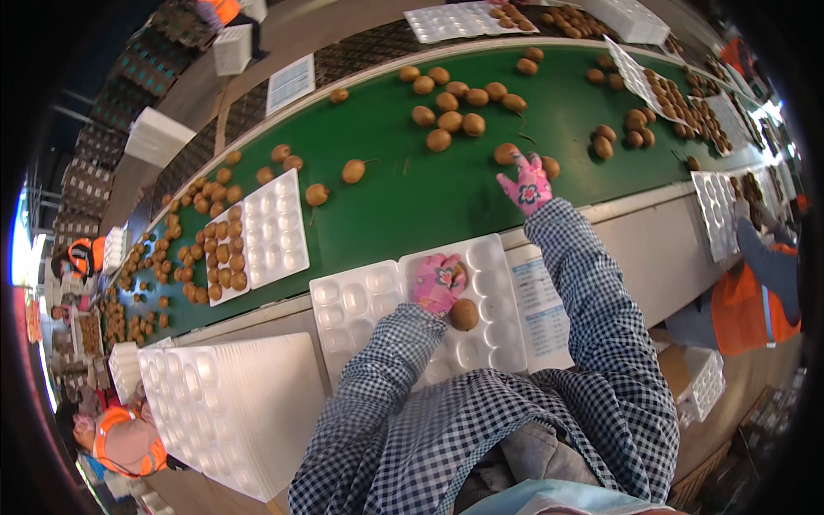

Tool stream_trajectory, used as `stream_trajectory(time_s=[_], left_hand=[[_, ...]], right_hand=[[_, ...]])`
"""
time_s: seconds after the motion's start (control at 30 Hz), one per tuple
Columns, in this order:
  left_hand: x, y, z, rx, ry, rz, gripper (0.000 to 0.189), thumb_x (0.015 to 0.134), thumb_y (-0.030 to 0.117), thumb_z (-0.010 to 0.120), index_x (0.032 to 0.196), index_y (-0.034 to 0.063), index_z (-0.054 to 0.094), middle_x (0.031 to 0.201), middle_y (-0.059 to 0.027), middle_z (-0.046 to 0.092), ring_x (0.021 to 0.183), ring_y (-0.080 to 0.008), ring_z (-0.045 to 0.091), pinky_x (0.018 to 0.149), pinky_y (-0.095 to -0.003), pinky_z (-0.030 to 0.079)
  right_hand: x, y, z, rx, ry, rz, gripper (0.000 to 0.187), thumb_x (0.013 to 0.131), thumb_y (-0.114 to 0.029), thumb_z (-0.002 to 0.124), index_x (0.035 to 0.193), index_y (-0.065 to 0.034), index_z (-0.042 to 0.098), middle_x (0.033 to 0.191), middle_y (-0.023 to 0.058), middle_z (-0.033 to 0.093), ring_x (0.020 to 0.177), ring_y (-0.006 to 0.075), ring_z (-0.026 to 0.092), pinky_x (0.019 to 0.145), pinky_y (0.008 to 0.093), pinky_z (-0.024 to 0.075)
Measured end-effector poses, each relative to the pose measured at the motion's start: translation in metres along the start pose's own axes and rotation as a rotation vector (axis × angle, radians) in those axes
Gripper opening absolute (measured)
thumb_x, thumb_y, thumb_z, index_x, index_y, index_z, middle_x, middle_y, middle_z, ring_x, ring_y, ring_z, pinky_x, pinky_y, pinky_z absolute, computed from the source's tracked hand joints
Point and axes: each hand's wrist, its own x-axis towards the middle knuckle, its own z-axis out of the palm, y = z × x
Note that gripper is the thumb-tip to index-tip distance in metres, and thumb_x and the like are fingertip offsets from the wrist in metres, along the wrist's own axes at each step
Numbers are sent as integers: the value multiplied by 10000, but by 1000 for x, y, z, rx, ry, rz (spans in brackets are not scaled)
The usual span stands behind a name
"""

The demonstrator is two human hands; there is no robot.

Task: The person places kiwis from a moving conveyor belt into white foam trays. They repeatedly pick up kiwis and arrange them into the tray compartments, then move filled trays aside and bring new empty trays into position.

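My left hand (438, 283), in a pink floral glove, is over a white moulded tray (492, 257) with its fingers curled around a kiwifruit (459, 275), mostly hidden by the glove. Just below it, another kiwifruit (463, 315) sits in a tray pocket. Out on the green conveyor belt (386, 212), my right hand (529, 185) reaches with fingers spread. One kiwifruit (506, 154) lies at its fingertips and another (550, 167) beside its right edge; whether the fingers touch them I cannot tell. Most visible pockets of the tray hold nothing.
A tall stack of white trays (257, 386) stands at my left. On the belt lie a cluster of kiwifruit (450, 121) and a partly filled tray (277, 225). A printed sheet (542, 309) lies right of my tray. A person in an orange vest (750, 309) works at the right.
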Motion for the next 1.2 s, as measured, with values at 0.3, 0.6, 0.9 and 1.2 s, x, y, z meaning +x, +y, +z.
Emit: stream_trajectory(time_s=[0.3, 0.6, 0.9, 1.2], left_hand=[[10, -48, -20, -118, -251, 117, 309, 846, 110, 646, 1146, 51, 690, 1112, -151, 689, 1057, -348, 615, 956, -426, 504], [63, -168, -113, -48, 464, -125, 317, 882, 102, 616, 1188, 44, 669, 1149, -168, 677, 1094, -356, 626, 968, -424, 500], [120, -283, -133, -230, 393, -844, 529, 902, 241, 666, 1402, 133, 534, 1335, -180, 551, 978, -261, 662, 725, -363, 589], [-37, -198, -125, -1073, 141, -328, 719, 680, -91, 723, 1351, 84, 533, 1357, -84, 501, 1242, -231, 534, 1001, -354, 515]], right_hand=[[82, -21, 101, -70, -36, -353, 318, 851, -347, 677, 720, -57, 658, 828, 102, 654, 893, 268, 633, 866, 415, 518], [80, -269, 163, -291, -354, -727, 694, 733, -69, 699, 1389, -238, 547, 1401, 80, 507, 1165, 279, 597, 940, 424, 542], [-10, -214, 101, 625, -834, 11, 728, 857, -302, 787, 1441, -18, 458, 1317, 164, 619, 1147, 237, 644, 970, 365, 530], [-294, -192, -21, 385, -959, 191, 662, 845, -337, 781, 1309, 43, 500, 1134, 236, 683, 1096, 330, 670, 933, 407, 544]])
